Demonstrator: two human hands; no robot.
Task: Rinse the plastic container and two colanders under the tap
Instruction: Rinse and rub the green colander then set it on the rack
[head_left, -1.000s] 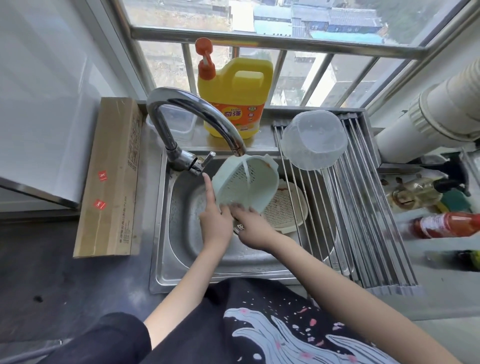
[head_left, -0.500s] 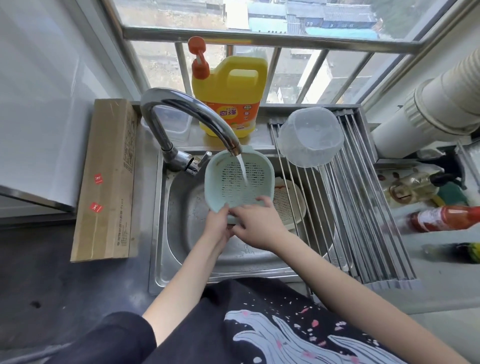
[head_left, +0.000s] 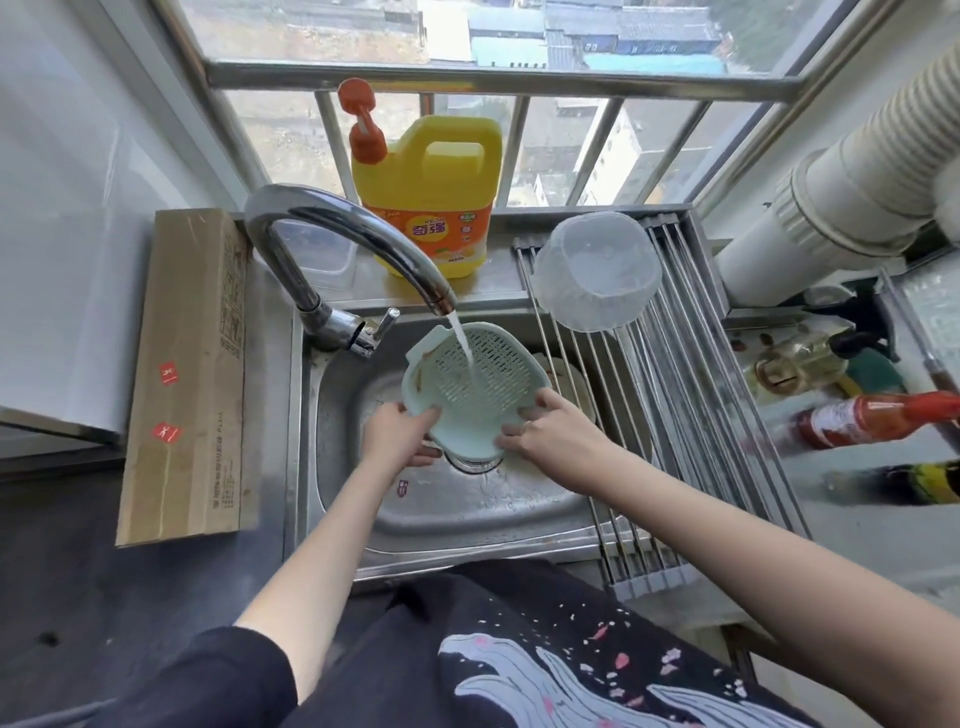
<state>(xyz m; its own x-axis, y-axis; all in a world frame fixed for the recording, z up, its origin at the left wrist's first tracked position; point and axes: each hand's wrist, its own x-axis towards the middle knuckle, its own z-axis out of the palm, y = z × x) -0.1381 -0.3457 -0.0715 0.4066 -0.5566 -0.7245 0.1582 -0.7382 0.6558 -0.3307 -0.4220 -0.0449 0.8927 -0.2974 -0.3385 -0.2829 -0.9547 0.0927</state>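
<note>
A pale green colander (head_left: 480, 384) is held over the sink (head_left: 467, 519), its inside facing up under the running tap (head_left: 353, 234). Water falls onto its perforated bottom. My left hand (head_left: 397, 436) grips its near left rim. My right hand (head_left: 550, 434) grips its near right rim. A beige colander (head_left: 574, 382) lies in the sink behind it, mostly hidden. The clear plastic container (head_left: 597, 270) rests upside down on the roll-up rack (head_left: 691, 415) at the right.
A yellow detergent jug (head_left: 431, 192) stands on the sill behind the tap. A long cardboard box (head_left: 187, 374) lies left of the sink. Sauce bottles (head_left: 872, 421) lie on the counter at the right, below a wide white duct (head_left: 852, 192).
The green colander has been turned from tilted on edge to inside-up under the stream. Both hands shifted apart from its lower edge to the left and right rims.
</note>
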